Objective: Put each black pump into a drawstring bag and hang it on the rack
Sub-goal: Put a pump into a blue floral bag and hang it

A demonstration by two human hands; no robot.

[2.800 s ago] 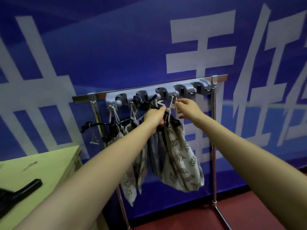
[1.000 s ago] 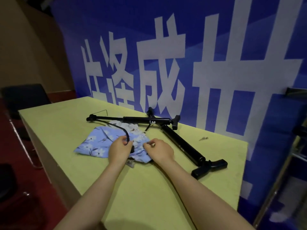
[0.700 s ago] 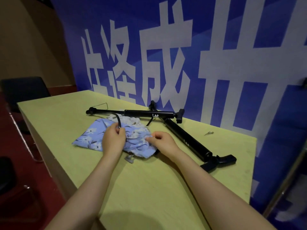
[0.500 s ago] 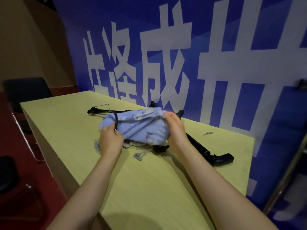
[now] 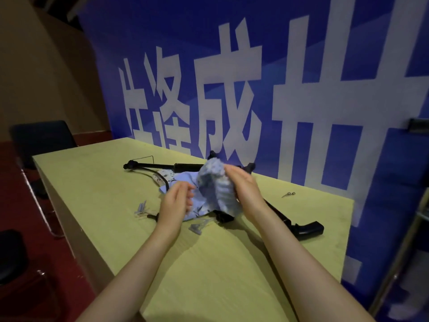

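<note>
Nearest to us, both forearms reached out over the yellow-green tabletop. Our left hand hovered with its grip slack, fingers loosely bent and holding nothing we could make out, just beside the cloth. Our right hand had its grip closed round a bunched-up blue floral drawstring bag, lifted off the surface and blurred. Whether anything sat inside that bag, we could not tell. Below it a second floral bag lay flat on the tabletop, with pale cord ends lying loose to the left of it and near our left wrist. A black pump lay bare on the tabletop to the right, its handle end pointing at the near right edge, outside any bag. Farther back another black pump lay across, its thin hose curving toward the flat bag. Well off to the right sat a small metal needle. Behind everything stood the blue banner with big white characters, and a dark chair at far left.
</note>
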